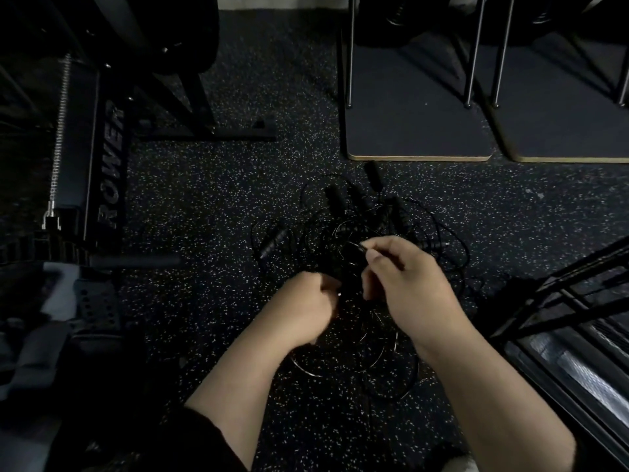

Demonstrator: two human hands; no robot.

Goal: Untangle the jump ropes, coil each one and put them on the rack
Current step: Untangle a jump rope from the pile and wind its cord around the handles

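Observation:
A tangle of thin black jump ropes [357, 229] lies on the speckled rubber floor, with several black handles [372, 177] sticking out of it at the far side and left. My right hand [408, 281] pinches a black handle of the tangle between thumb and fingers, lifted a little above the pile. My left hand [306, 308] is curled into a fist beside it and grips rope strands at the pile's near edge. More rope loops [374, 366] trail on the floor beneath my wrists.
A black metal rack [561, 301] slants in at the right. A rowing machine [92, 158] with a foot plate fills the left. Two dark platforms [418, 131] with metal legs stand at the back right.

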